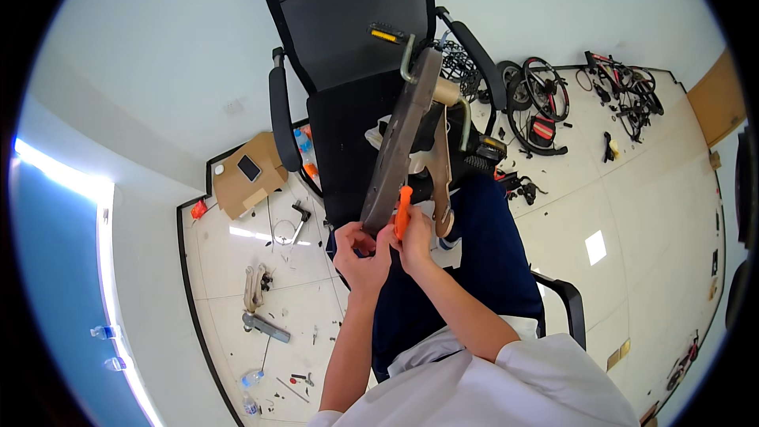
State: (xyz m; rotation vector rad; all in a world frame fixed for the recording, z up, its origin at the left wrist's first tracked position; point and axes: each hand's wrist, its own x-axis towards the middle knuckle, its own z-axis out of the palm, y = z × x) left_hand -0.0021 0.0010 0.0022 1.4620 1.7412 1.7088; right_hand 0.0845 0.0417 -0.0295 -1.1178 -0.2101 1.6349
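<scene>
A small bicycle frame (393,150) with a long, dirty grey bar leans on the black office chair in front of me. At its upper end are a bent crank arm (408,59) and a black pedal with a yellow reflector (387,33). A second pedal (491,147) sticks out on the right. My left hand (362,259) is closed about the bar's lower end. Close beside it, my right hand (414,243) grips an orange-handled screwdriver (404,212), tilted up against the bar's right side. The screwdriver's tip is hard to make out.
The black office chair (336,134) has armrests on both sides. Flattened cardboard (257,172) with a phone (249,168) lies on the left floor, near loose metal parts (265,327). Wheels (545,88) and a dismantled bicycle (624,83) rest by the right wall.
</scene>
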